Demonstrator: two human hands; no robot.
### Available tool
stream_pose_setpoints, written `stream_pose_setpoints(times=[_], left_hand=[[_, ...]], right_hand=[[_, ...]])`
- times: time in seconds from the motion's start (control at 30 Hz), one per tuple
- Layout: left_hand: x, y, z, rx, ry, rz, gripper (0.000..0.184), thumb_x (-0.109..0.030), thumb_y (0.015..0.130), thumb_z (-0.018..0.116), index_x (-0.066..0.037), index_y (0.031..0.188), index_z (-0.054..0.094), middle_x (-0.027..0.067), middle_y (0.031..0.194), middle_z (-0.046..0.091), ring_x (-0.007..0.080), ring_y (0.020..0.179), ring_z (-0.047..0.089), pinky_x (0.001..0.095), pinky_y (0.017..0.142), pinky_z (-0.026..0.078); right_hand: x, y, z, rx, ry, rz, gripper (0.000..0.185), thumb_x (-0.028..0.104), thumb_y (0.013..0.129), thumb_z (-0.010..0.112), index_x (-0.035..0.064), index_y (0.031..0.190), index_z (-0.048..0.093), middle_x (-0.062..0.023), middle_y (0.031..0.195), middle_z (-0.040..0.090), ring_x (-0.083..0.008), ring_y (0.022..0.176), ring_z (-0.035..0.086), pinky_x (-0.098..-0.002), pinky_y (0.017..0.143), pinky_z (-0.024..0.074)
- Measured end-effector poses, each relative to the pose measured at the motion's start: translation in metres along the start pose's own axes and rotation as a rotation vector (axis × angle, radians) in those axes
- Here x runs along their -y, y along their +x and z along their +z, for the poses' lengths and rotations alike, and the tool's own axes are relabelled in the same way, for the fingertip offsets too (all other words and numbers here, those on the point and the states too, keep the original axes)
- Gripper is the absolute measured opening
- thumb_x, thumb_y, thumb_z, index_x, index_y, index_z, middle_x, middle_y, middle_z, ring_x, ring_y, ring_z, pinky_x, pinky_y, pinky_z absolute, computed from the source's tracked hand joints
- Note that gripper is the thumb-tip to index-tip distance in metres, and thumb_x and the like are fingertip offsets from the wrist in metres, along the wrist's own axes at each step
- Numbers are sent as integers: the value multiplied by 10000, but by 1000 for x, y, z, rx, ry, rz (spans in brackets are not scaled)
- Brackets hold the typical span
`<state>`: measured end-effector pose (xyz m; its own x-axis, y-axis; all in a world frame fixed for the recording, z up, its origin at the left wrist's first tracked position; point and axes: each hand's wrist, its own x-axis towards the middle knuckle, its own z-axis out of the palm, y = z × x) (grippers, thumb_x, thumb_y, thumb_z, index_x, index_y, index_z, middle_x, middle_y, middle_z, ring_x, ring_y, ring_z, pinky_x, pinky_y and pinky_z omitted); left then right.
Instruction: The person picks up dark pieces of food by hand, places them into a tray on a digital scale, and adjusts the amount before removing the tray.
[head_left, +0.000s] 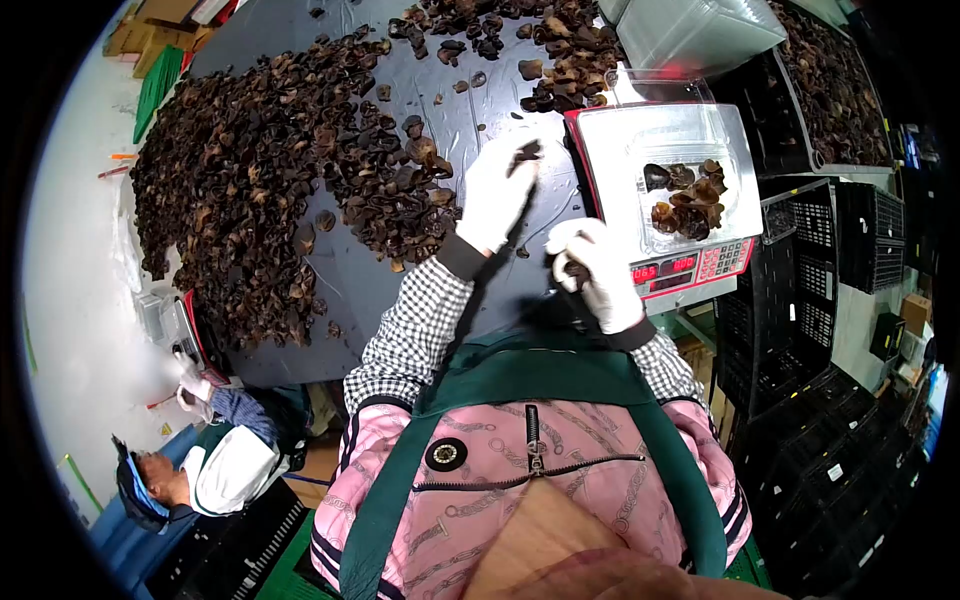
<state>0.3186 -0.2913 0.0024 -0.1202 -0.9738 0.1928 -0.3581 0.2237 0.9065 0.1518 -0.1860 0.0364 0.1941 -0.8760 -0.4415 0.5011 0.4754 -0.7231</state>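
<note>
My left hand (496, 192), in a white glove, is over the dark tabletop with a piece of wood ear mushroom (527, 153) pinched at its fingertips. Just in front of the scale, my right hand (604, 282), also gloved, has its fingers curled round dark wood ear pieces (574, 271). A transparent plastic tray (650, 135) rests on the red-edged digital scale (742, 180), its lid part tilted up at the far side. Inside the tray lie several brown wood ear mushrooms (692, 205). The red display is lit.
A wide heap of wood ear mushrooms (250, 170) covers the table's left side. Stacked transparent trays (690, 35) stand behind the scale. A full crate (825, 90) and black crates (800, 300) are at right. A co-worker (225, 460) works at lower left beside another scale.
</note>
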Motion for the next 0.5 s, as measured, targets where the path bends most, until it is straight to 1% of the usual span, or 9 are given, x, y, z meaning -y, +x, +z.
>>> stream_pose_setpoints(times=[0.07, 0.1, 0.17, 0.23, 0.3, 0.33, 0.4, 0.43, 0.5], left_hand=[[-69, 9, 13, 58, 42, 171, 357, -86, 851, 648, -39, 1204, 644, 169, 1110, 667, 336, 1026, 659, 393, 921, 528], [-86, 10, 26, 81, 64, 248, 364, -95, 841, 640, -44, 1201, 643, 174, 1108, 661, 338, 997, 657, 418, 927, 521], [-88, 5, 61, 167, -113, 302, 437, -166, 853, 654, -31, 1266, 599, 172, 1164, 644, 347, 1058, 628, 430, 979, 491], [-91, 11, 89, 303, -238, 310, 492, -192, 869, 651, -14, 1317, 556, 186, 1261, 604, 354, 1198, 558, 433, 1056, 434], [-95, 6, 89, 341, -116, 311, 508, -195, 885, 641, 5, 1339, 534, 197, 1311, 575, 351, 1287, 490, 441, 1099, 388], [-89, 6, 81, 258, -24, 434, 517, -203, 895, 641, 4, 1355, 528, 209, 1318, 569, 346, 1292, 487, 451, 1099, 388], [-60, 13, 54, 284, 216, 274, 375, -133, 861, 600, -12, 1216, 620, 173, 1168, 645, 328, 1079, 593, 451, 958, 452], [-32, 21, 38, 96, 417, 379, 240, -124, 804, 634, -57, 1028, 689, 153, 1003, 677, 342, 950, 618, 460, 827, 503], [14, 19, -13, 2, 794, 218, 257, -97, 768, 628, -88, 1014, 701, 168, 1028, 656, 342, 940, 600, 452, 781, 498]], right_hand=[[45, -14, -4, -210, -291, -241, 130, 99, 940, 591, 30, 1039, 640, -45, 838, 667, -86, 630, 602, -214, 529, 448], [66, -15, -7, -394, -704, -598, 133, 91, 942, 585, 27, 1038, 650, -42, 846, 669, -82, 636, 601, -226, 554, 469], [92, -5, -25, -626, -861, -886, 134, 83, 940, 604, 9, 1012, 689, -65, 941, 695, -138, 804, 633, -281, 753, 517], [106, 6, -54, -751, -866, -902, 137, 53, 935, 629, 0, 1042, 697, -90, 1013, 706, -167, 916, 648, -312, 847, 523], [108, 16, -82, -741, -837, -807, 190, 28, 911, 669, -1, 1097, 696, -100, 1055, 704, -179, 953, 657, -325, 885, 528], [109, 20, -96, -673, -990, -856, 219, 27, 901, 686, -3, 1117, 692, -104, 1073, 701, -188, 968, 660, -327, 899, 527], [110, 16, -94, -604, -1242, -924, 269, 39, 881, 717, -3, 1145, 687, -110, 1127, 688, -202, 1005, 658, -334, 914, 522], [111, 13, -88, -631, -1341, -1009, 270, 42, 892, 698, 3, 1159, 685, -109, 1151, 680, -203, 1046, 643, -343, 938, 507], [105, 5, -73, -689, -1358, -1045, 278, 16, 904, 651, 8, 1180, 676, -106, 1169, 673, -212, 1072, 632, -350, 957, 493]])
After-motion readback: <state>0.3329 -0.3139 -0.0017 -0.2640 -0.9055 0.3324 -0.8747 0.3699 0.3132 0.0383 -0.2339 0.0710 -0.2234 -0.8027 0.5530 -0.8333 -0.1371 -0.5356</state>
